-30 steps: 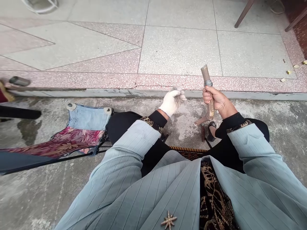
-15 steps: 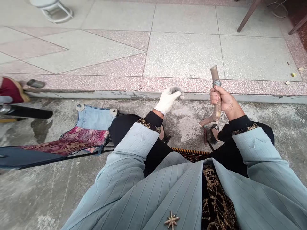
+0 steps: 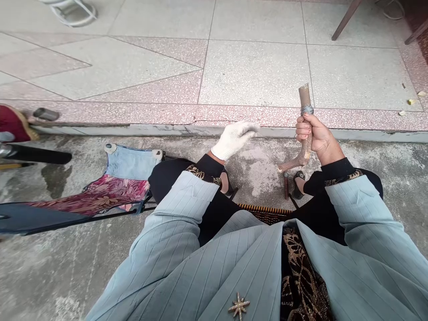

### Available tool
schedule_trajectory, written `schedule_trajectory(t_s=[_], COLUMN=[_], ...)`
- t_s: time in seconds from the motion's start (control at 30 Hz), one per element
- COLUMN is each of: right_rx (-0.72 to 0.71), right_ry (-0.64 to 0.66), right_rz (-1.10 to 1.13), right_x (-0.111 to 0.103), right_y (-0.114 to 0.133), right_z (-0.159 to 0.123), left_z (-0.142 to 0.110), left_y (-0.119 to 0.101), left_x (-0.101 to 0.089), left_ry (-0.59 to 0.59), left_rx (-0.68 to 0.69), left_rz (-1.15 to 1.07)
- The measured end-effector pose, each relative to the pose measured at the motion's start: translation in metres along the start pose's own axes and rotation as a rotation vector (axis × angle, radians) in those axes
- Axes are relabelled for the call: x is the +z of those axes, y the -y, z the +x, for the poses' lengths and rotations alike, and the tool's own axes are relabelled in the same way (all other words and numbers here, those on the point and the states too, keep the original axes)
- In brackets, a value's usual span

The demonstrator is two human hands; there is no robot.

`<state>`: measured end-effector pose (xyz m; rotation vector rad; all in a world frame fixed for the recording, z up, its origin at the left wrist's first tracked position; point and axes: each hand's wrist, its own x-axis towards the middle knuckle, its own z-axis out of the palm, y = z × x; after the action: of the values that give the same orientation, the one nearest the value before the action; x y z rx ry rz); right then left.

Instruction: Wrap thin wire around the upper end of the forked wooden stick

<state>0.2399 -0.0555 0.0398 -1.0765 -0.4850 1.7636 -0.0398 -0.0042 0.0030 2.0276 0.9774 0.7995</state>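
My right hand [image 3: 316, 136], bare, is wrapped round a bent wooden stick [image 3: 305, 147]. The stick stands nearly upright, with its lower end crooked to the left. Just above my fingers, several turns of grey wire or cord [image 3: 306, 109] circle the stick near its cut top. My left hand [image 3: 234, 137] wears a white knitted glove and is held level, to the left of the stick and apart from it. Its fingers are pressed together with the thumb, pointing right. A very faint thin line seems to trail from the fingertips; what they pinch is too small to make out.
A raised tiled step [image 3: 254, 76] runs across in front of me. To the left stand a folding chair [image 3: 129, 167] with patterned cloth, a black tube [image 3: 40, 154], a small metal cylinder [image 3: 46, 114] and a person's red shoe [image 3: 13, 122]. A dark red handle [image 3: 286, 187] shows between my feet.
My left hand has shifted slightly left and turned, its curled fingers now straighter and closed together. My right hand, still holding the stick, has moved slightly right and the stick's top is higher.
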Motion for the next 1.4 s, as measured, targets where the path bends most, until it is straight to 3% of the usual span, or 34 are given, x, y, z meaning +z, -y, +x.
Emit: schedule_trajectory(t_s=[0.13, 0.3, 0.43, 0.67, 0.8, 0.97, 1.07, 1.4], right_rx=[-0.001, -0.010, -0.021, -0.110, -0.142, -0.133, -0.099, 0.048], right_ry=[-0.020, -0.012, -0.034, -0.071, -0.079, -0.127, -0.113, -0.101], right_rz=[-0.044, -0.017, -0.023, -0.039, -0.012, 0.057, 0.122, 0.186], right_x=[0.001, 0.006, 0.008, 0.003, -0.002, -0.002, -0.003, -0.001], right_y=[0.001, 0.003, 0.005, 0.011, 0.009, 0.000, -0.007, -0.037], right_z=[-0.001, -0.003, -0.004, -0.003, 0.001, 0.009, 0.015, 0.027], left_z=[0.003, 0.004, 0.003, 0.006, 0.002, -0.007, -0.007, 0.007], left_y=[0.014, 0.026, 0.023, 0.014, 0.003, -0.014, -0.020, -0.017], left_x=[0.002, 0.005, 0.000, -0.004, -0.001, 0.008, 0.014, 0.016], left_ry=[0.063, 0.052, 0.072, 0.250, 0.280, 0.215, 0.148, -0.317], left_rx=[0.121, 0.135, 0.116, 0.107, 0.065, -0.282, -0.375, -0.457], left_rz=[0.154, 0.283, 0.222, 0.259, 0.081, -0.566, -0.922, -1.149])
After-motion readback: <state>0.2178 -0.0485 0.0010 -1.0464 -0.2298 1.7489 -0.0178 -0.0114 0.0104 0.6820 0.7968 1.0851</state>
